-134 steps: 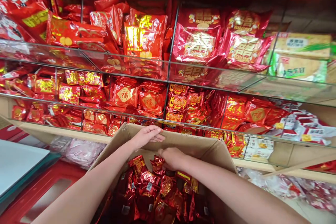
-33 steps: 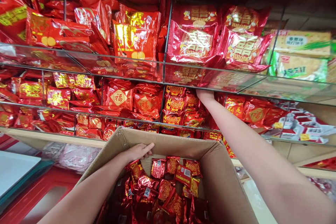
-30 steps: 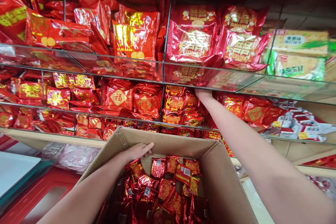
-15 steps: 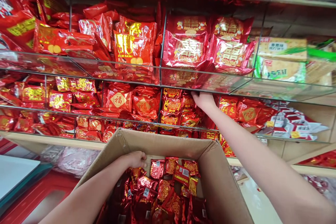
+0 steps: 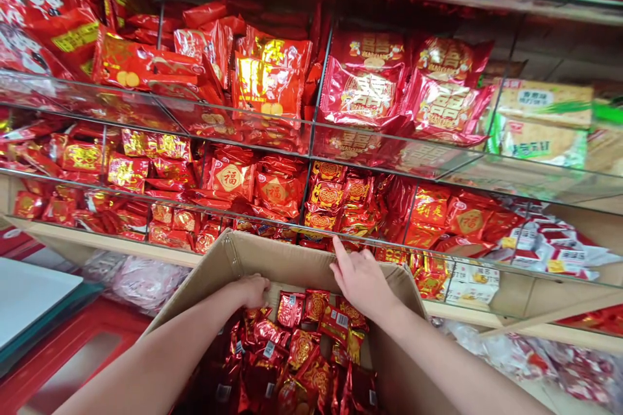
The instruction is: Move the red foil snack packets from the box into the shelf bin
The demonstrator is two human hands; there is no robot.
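Note:
A cardboard box (image 5: 272, 253) stands before me, holding many small red foil snack packets (image 5: 304, 350) with gold print. My left hand (image 5: 254, 290) is inside it near the far left corner, fingers curled down beside the packets; what they hold, if anything, is hidden. Over the box's far right part hovers my right hand (image 5: 360, 279), its index finger stretched out and nothing visible in it. Just beyond that hand, the lower shelf's middle compartment contains stacked small red packets (image 5: 327, 194) of similar look.
Glass-fronted shelves span the view. Pink-red packs (image 5: 363, 91) and large red bags (image 5: 272, 87) fill the upper tier, with green-and-tan cracker packs (image 5: 542, 136) at right. A glass strip (image 5: 389, 159) fronts that tier. A red crate (image 5: 87, 350) lies left of the box.
My right hand has come back from the lower shelf compartment to above the box, its index finger now extended. The left hand stays in the box. The view has shifted slightly left.

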